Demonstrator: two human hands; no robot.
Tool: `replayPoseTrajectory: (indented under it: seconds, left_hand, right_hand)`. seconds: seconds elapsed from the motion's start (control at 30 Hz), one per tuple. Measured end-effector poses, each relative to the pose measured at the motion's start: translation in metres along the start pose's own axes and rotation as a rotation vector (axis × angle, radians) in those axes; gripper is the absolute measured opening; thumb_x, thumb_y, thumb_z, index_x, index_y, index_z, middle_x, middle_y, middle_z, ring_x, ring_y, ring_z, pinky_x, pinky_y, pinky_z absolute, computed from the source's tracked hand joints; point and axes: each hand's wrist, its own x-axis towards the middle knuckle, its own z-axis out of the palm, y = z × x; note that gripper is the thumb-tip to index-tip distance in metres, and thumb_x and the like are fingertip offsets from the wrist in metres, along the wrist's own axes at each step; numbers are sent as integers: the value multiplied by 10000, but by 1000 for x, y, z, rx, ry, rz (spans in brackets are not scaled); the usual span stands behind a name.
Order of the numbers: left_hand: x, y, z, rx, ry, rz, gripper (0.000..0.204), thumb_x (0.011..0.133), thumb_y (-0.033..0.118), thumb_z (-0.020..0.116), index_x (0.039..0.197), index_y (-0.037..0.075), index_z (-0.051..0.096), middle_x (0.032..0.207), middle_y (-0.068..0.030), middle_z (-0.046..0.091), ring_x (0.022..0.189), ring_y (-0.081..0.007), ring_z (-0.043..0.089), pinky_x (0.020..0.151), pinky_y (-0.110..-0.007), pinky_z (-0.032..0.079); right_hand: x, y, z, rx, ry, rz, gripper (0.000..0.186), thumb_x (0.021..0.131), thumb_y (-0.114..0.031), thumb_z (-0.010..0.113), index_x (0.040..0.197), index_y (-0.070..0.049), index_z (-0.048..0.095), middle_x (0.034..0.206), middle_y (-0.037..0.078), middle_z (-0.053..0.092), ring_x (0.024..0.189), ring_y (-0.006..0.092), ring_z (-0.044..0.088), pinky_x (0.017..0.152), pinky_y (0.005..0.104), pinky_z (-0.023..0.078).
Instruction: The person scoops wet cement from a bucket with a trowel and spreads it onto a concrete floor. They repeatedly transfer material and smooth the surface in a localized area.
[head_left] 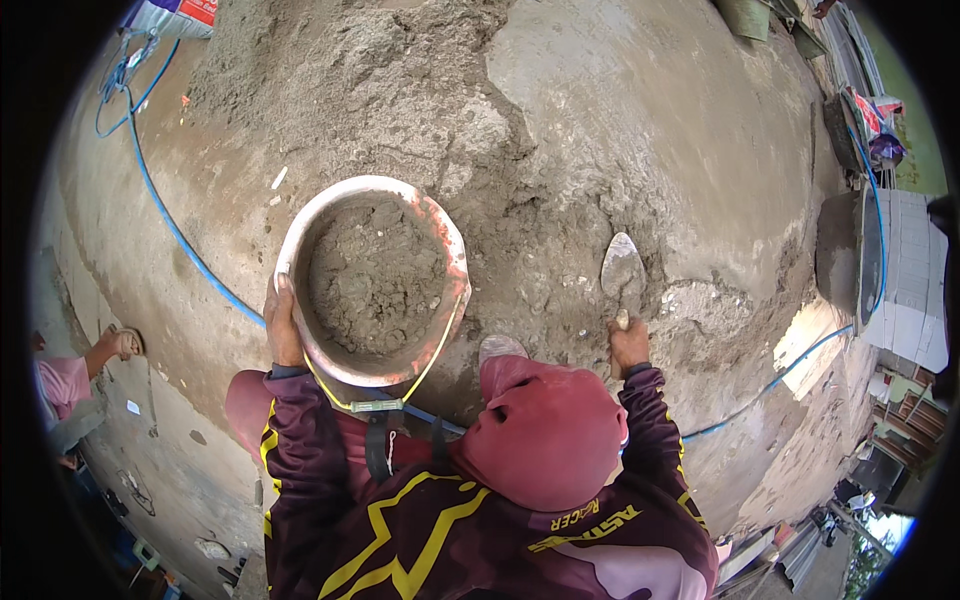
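A round white bucket (455, 248) with reddish stains stands on the ground in front of me, a little to the left. Grey mortar (375, 275) fills much of it, and its yellow wire handle (432, 362) hangs down on my side. My left hand (284, 325) is closed on the bucket's left rim, thumb on top. To the right, my right hand (628, 345) is wrapped round the handle of a pointed trowel (622, 268). The trowel's mortar-smeared blade points away from me and rests at loose mortar on the ground.
A wide heap of wet mortar (390, 90) spreads beyond the bucket. A blue hose (175, 225) runs along the left, and another stretch (760, 395) lies on the right. At the far left a person in pink (65, 385) is partly visible. Sacks (872, 120) stand at the far right.
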Motion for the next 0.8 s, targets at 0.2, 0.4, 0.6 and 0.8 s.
replayPoseTrajectory:
  seconds: [0.2,0.4,0.6,0.8]
  left_hand:
    - [0,0,4,28,6,50,521,1025,355,436,1335,-63,466,1292,-134,524,1196,-203,466,1048,-320,331]
    - [-2,-1,6,78,34,118,539,1013,389,467,1322,-53,484,1277,-135,537,1193,-202,470,1052,-325,328]
    - [2,-2,2,10,20,3,558,1013,405,449,1339,-47,479,1314,-139,530,1220,-216,467,1067,-330,321]
    - [-5,4,6,-77,7,8,602,997,450,475,1357,-33,468,1308,-127,540,1225,-212,471,1073,-320,311]
  right_hand:
    - [90,-64,80,102,-94,15,307,842,-175,636,995,73,541,709,191,616,489,283,621,394,398,483]
    - [102,-98,107,537,-257,3,241,863,-104,614,1049,6,506,637,74,530,434,200,529,354,355,456]
    - [64,-70,73,539,-299,-59,178,885,-92,594,1031,-9,535,652,59,544,441,167,528,361,328,456]
    - [-5,-98,30,330,-317,-220,153,881,-68,608,1010,-18,542,661,44,551,445,138,528,368,280,438]
